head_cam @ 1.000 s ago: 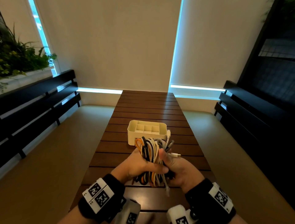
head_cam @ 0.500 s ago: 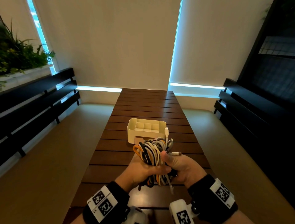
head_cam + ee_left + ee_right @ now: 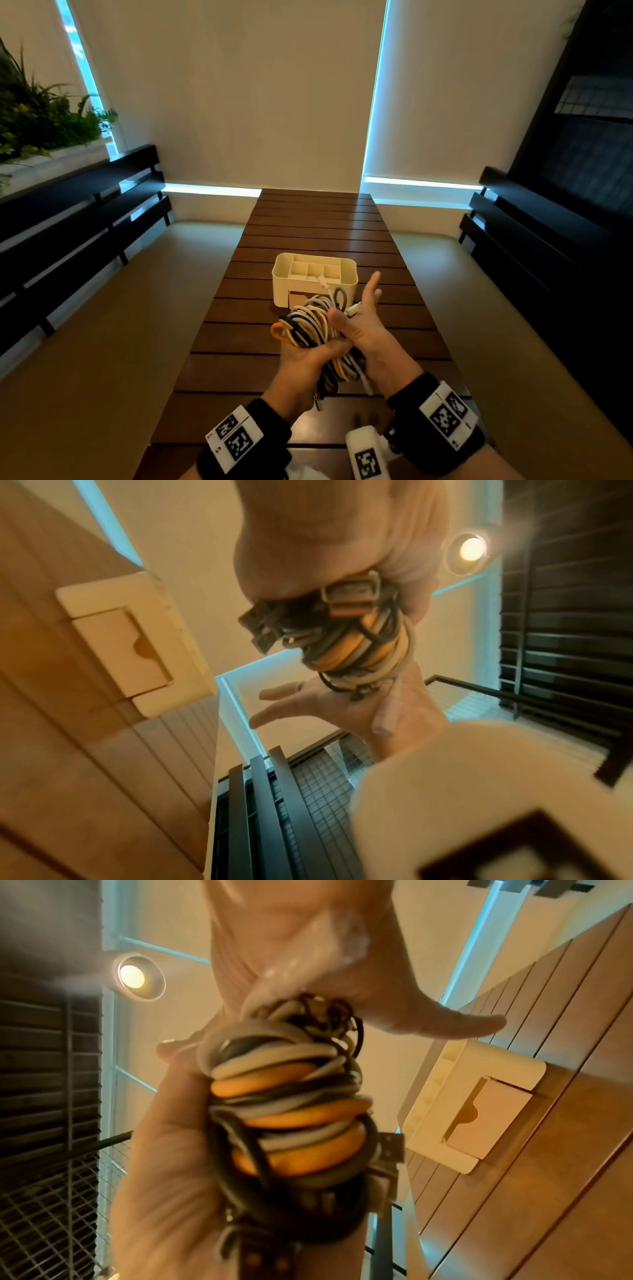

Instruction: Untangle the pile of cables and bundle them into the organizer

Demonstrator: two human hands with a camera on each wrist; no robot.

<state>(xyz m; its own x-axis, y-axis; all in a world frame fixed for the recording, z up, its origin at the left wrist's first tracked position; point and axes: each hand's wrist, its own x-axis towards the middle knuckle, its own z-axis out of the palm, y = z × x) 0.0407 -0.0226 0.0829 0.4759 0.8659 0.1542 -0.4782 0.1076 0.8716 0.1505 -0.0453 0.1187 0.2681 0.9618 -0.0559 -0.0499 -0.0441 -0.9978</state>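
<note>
My left hand [image 3: 310,359] is clenched round the tangled bundle of white, grey, black and orange cables [image 3: 313,323], thumb wrapped across the middle of it, holding it in the air above the brown slatted wooden counter [image 3: 239,342]; my right hand [image 3: 363,322] lies flat against the bundle's right side, fingers straight and pointing away from me, gripping nothing; the bundle's long axis runs from my wrists forward and up, plug ends hanging at the near end, a loose white plug [image 3: 352,311] sticking out by my right palm; the cream plastic organizer with open compartments [image 3: 315,284] stands on the counter directly beyond the bundle's far end, near it; my right fingertips reach nearest its rim, so I judge that hand better placed to pull a strand forward.
</note>
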